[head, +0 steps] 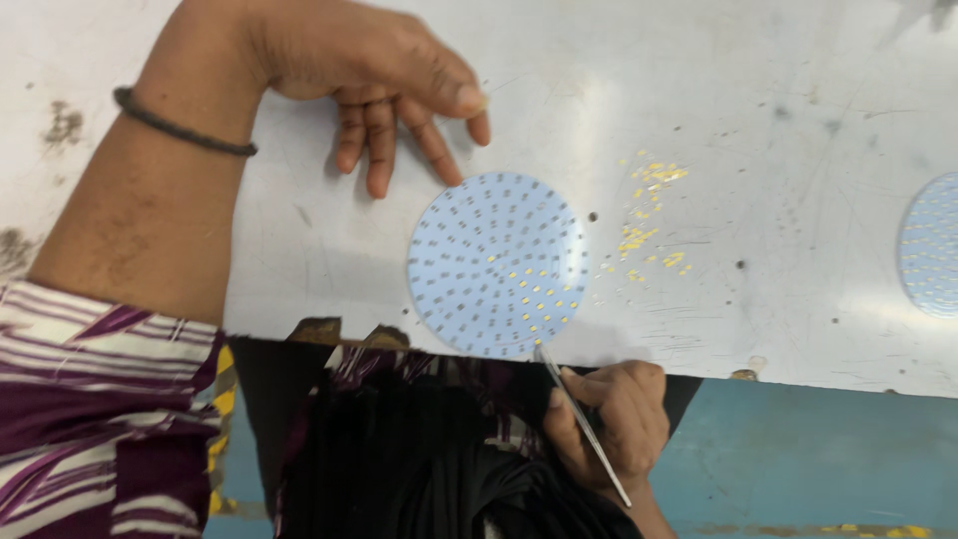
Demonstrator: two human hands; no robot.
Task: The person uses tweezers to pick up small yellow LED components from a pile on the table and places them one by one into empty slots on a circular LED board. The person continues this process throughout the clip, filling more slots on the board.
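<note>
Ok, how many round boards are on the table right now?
2. One board lies at the near table edge, between the left hand and the right hand holding tweezers. Another board is cut off at the right edge; more may lie outside the view.

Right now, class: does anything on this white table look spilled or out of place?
Yes. Small yellow chips lie scattered loose on the white table, right of the round pale-blue board, not seated on it.
</note>
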